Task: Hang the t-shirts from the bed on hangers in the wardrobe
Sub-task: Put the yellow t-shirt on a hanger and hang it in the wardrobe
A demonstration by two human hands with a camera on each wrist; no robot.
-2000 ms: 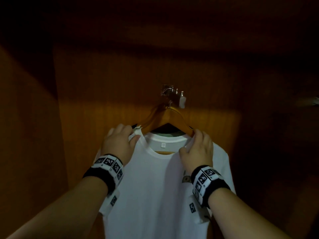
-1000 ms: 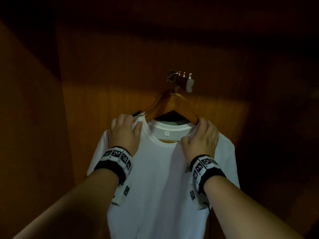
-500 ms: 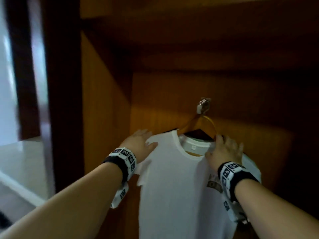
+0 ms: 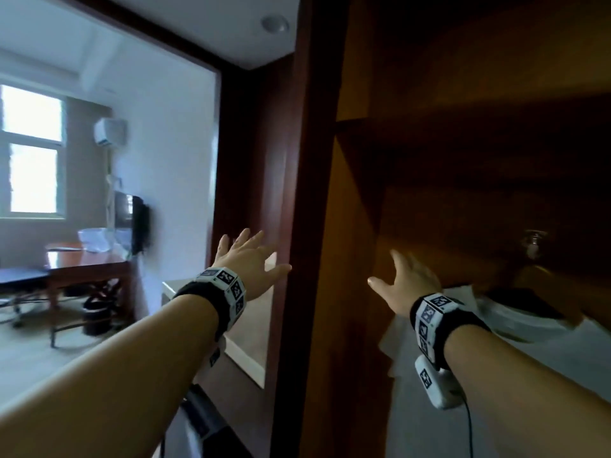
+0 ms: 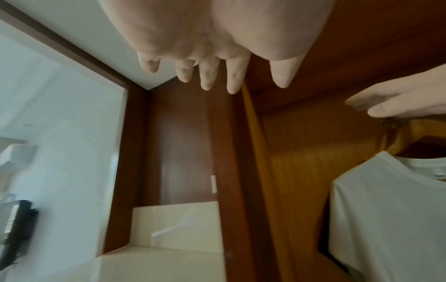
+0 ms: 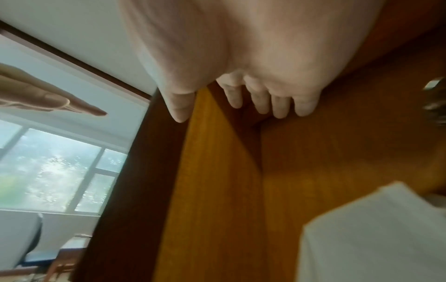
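Observation:
A white t-shirt [image 4: 515, 358] hangs on a wooden hanger [image 4: 542, 282] inside the wardrobe [image 4: 463, 160], at the right of the head view; the hanger hooks on a metal fitting [image 4: 533, 241]. The shirt [image 5: 386, 209] also fills the lower right of the left wrist view, and shows blurred as a shirt [image 6: 374, 238] in the right wrist view. My left hand [image 4: 246, 259] is in the air in front of the wardrobe's dark frame [image 4: 304, 226], fingers spread, holding nothing. My right hand [image 4: 405, 280] hovers left of the shirt, fingers straight and empty.
Left of the wardrobe frame the room opens: a wooden desk [image 4: 89, 262], a chair [image 4: 16, 282], a window [image 4: 31, 150], a wall air conditioner [image 4: 109, 132] and a dark screen [image 4: 139, 223]. A pale counter [image 5: 173, 229] lies below my left hand.
Both hands have let go of the shirt and hanger and moved left, fingers spreading. The view has swung left, so the room now shows beside the wardrobe.

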